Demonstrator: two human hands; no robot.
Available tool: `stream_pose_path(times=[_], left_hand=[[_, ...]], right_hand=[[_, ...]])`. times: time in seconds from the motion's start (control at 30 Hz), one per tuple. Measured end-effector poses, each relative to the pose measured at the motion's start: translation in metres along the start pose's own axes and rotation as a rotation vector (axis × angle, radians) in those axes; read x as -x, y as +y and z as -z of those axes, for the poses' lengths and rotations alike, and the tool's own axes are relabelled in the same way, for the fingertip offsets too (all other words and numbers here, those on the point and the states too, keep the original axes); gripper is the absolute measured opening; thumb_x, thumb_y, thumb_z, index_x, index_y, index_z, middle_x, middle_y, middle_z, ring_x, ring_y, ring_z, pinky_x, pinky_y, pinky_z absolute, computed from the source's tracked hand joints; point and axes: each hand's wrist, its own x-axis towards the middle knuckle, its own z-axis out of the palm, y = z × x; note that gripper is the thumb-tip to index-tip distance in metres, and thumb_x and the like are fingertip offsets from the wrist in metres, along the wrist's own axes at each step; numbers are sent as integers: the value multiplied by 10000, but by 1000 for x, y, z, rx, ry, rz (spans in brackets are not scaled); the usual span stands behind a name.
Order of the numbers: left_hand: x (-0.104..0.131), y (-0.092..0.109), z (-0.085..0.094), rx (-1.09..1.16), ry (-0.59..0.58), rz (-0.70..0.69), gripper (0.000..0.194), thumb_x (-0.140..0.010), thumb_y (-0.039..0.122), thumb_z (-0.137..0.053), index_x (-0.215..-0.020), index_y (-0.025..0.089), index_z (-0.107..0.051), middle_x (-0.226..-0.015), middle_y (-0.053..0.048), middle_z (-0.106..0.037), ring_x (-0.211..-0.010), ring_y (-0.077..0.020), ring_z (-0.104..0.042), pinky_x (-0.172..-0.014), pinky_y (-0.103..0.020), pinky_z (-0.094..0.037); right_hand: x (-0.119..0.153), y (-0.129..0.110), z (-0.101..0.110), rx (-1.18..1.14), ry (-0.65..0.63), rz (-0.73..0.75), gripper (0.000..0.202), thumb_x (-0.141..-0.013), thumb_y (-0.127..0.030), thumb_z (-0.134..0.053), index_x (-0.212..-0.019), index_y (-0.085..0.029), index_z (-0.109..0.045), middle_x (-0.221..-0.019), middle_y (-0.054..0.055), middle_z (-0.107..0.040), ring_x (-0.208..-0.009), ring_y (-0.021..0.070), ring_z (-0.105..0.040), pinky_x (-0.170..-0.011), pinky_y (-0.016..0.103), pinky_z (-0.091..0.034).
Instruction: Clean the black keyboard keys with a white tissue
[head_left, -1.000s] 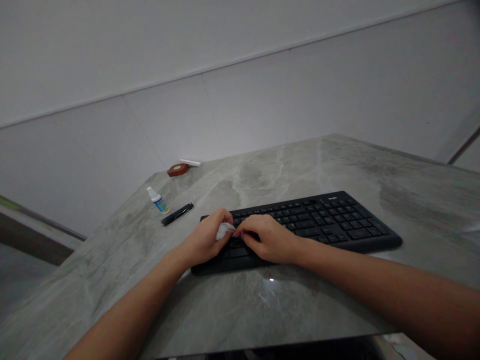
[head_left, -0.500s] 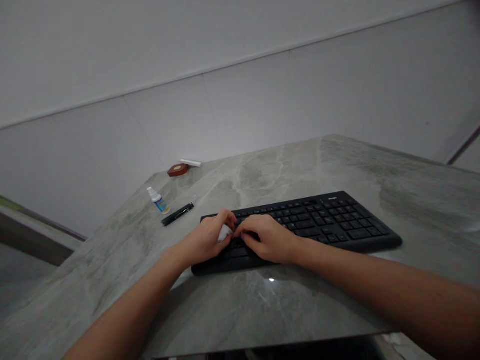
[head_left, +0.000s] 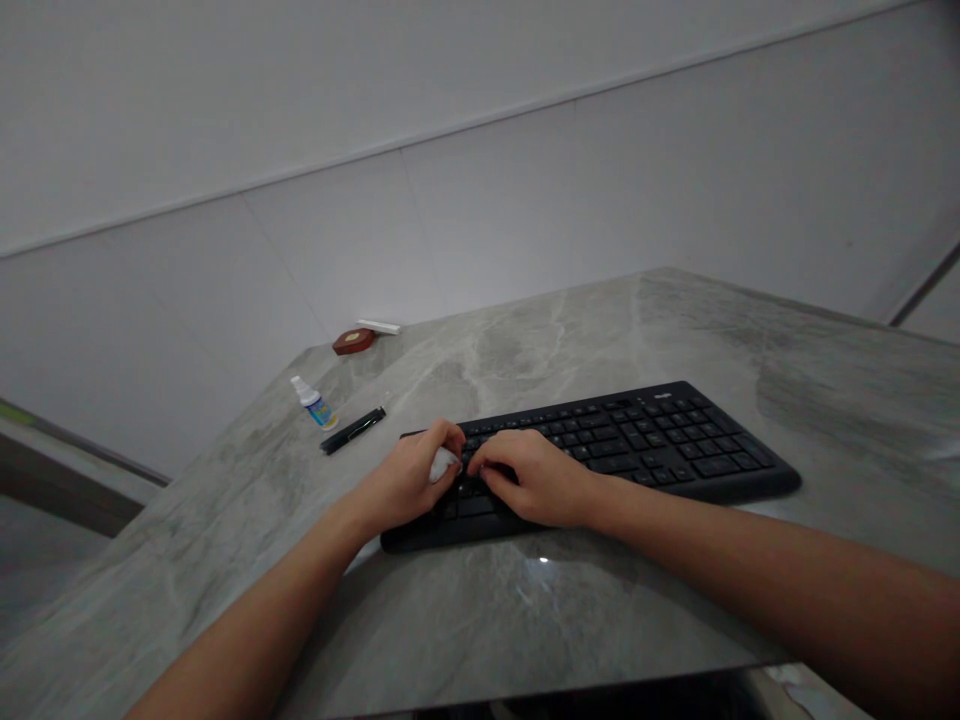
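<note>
My left hand (head_left: pixel 415 474) is closed around a crumpled white tissue (head_left: pixel 444 463), over the left end of the black keyboard (head_left: pixel 600 465). Beside it, my right hand (head_left: pixel 534 478) rests on the keys with its fingers curled down. Its thumb and index fingertips come close together in a pinch, and whatever may be between them is too small to make out. The keyboard lies flat and slightly angled, its number pad to the right. Both hands cover part of its left-side keys.
A small white spray bottle (head_left: pixel 313 404) with a blue label stands left of the keyboard, near a black pen (head_left: pixel 352 431). Farther back lie a reddish-brown case (head_left: pixel 353 342) and a white strip (head_left: pixel 379 327). The grey marbled table (head_left: pixel 480 620) meets a pale wall behind.
My left hand has drawn slightly left with the tissue, opening a small gap between the two hands' fingertips. My right hand stays nearly in place. The view has shifted slightly.
</note>
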Motion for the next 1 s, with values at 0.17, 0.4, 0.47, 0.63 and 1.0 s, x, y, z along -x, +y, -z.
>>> stream_pose_path(times=[0.17, 0.4, 0.47, 0.63, 1.0], left_hand=[[-1, 3, -3, 18, 5, -10, 153, -887, 197, -510, -1029, 213, -455, -924, -21, -623, -835, -185, -626, -760, -328, -509], [-3, 8, 4, -9, -80, -10, 222, -813, 120, -523, -1009, 212, -479, -996, -33, -635, -886, -202, -624, -787, -343, -500], [-2, 11, 7, -15, -107, -8, 243, -793, 105, -525, -1010, 212, -495, -1002, -30, -641, -886, -202, -626, -787, -341, -498], [-1, 9, 11, 47, -105, -35, 224, -810, 102, -531, -1010, 202, -522, -946, -13, -656, -850, -174, -633, -769, -302, -496], [-2, 10, -4, 214, 321, 99, 175, -836, 316, -647, -889, 185, -543, -836, -4, -605, -726, -151, -560, -669, -262, -442]], right_hand=[[0, 0, 0, -14, 3, -2, 230, -827, -74, -512, -932, -157, -699, -931, 64, -720, -878, 178, -655, -824, 312, -488], [0, 0, 1, 5, -1, -5, 225, -827, -80, -522, -936, -163, -701, -924, 59, -720, -861, 176, -655, -807, 305, -485], [0, -1, 1, 4, 3, -3, 224, -825, -81, -523, -934, -163, -701, -923, 56, -720, -862, 177, -655, -807, 304, -484], [1, -1, 1, -3, 16, -7, 219, -821, -84, -522, -920, -175, -695, -904, 44, -717, -840, 168, -654, -793, 296, -480], [0, -4, -2, -69, 130, -33, 652, -805, -187, -641, -1400, -219, -377, -1173, 97, -589, -878, 174, -592, -820, 354, -502]])
